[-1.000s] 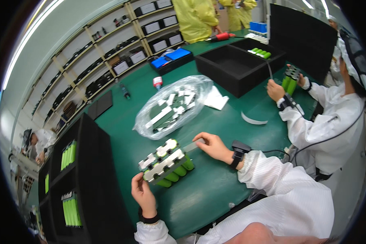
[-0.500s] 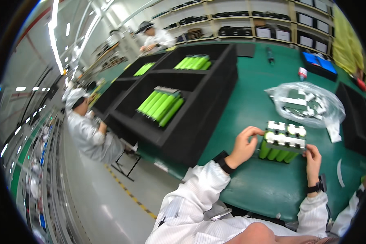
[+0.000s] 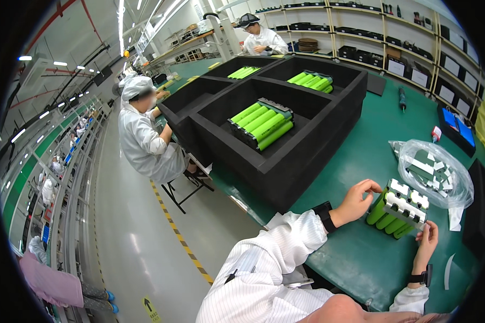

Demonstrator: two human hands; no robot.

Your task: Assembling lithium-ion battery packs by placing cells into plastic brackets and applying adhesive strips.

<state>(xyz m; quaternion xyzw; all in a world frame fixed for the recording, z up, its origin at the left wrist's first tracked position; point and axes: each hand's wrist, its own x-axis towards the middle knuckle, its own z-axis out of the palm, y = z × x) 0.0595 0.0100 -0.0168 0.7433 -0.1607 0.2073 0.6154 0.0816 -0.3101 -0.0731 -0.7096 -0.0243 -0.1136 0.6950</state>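
A pack of green batteries (image 3: 396, 210) stands upright on a green table (image 3: 337, 264), pale plates facing up, at the near right of the scene. The left hand (image 3: 355, 202) has loosely curled, unclenched fingers touching its left end; the right hand (image 3: 427, 242) has fingertips at its right end, though whether they pinch anything cannot be told. Holding opposite ends probably steadies the pack and leaves its top exposed. To the far left, a black box (image 3: 320, 175) holds 3 more packs (image 3: 261, 124) in separate compartments, likely so they do not knock together. A clear bag (image 3: 458, 188) of pale pieces lies just beyond, within easy reach. Compared with 1 second ago, the view has swung left, and the right hand, then apart from the pack, is now against it.
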